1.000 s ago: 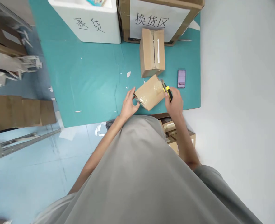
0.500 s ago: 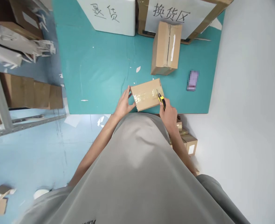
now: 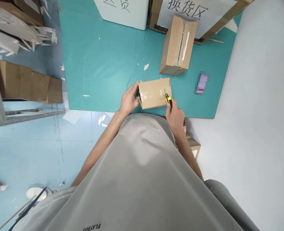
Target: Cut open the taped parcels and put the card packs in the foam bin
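Note:
A small cardboard box (image 3: 154, 95) with clear tape along its top lies near the front edge of the table. My left hand (image 3: 129, 100) grips its left end, thumb in front and fingers behind, beside a dark gap there. In my right hand (image 3: 175, 116) is a black and yellow utility knife (image 3: 169, 101), fingers wrapped round the handle. The knife's tip meets the taped top close to the box's right end.
Behind stands a taller carton (image 3: 178, 46), against a large box with a paper sign (image 3: 192, 12) and a white bin (image 3: 125, 16). A blurred purple item (image 3: 201, 84) lies right on the green table (image 3: 96, 64). Brown cartons (image 3: 27, 81) fill the left shelf.
The small box has turned slightly and sits straighter, and the gap at its left end shows more. Both hands stay on the box and knife. The whole view has shifted a little.

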`<state>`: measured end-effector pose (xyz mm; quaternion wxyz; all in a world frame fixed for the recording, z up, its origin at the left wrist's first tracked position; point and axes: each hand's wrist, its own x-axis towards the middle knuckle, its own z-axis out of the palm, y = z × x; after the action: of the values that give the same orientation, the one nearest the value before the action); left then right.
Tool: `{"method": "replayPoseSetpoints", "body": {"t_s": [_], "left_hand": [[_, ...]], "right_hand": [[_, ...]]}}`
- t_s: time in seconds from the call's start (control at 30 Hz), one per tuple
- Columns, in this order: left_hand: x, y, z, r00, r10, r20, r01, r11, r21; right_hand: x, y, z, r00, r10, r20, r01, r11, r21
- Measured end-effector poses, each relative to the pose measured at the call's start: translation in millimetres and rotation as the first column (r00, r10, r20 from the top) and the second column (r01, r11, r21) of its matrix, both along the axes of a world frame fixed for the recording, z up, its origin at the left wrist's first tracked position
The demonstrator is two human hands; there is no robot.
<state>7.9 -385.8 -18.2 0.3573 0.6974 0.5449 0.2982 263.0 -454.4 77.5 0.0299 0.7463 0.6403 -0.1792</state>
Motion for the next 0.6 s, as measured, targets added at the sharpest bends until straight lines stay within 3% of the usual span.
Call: {"method": "replayPoseSetpoints", "body": {"t_s": [0.17,0.37,0.5,0.6], "left_hand": [[-11,-10,4.7,0.998,-0.004,0.067,0.006,0.999,-0.037],[-20,-31,40.6,1.0,0.002,0.007,-0.002,0.999,0.047],[12,-15,60.6,0.989,-0.117,-0.094,0.13,0.98,0.152],[44,1,61.8,0.948,-0.276,-0.161,0.3,0.942,0.152]], "right_hand": [[2,1,-2.2,1.0,-0.01,-0.022,0.01,1.0,0.009],[9,-1,-1.5,0.991,-0.02,-0.13,0.022,1.0,0.014],[14,-4,1.6,0.974,-0.085,-0.209,0.088,0.996,0.006],[17,-2,5.7,0.968,-0.143,-0.204,0.145,0.989,-0.006]]}}
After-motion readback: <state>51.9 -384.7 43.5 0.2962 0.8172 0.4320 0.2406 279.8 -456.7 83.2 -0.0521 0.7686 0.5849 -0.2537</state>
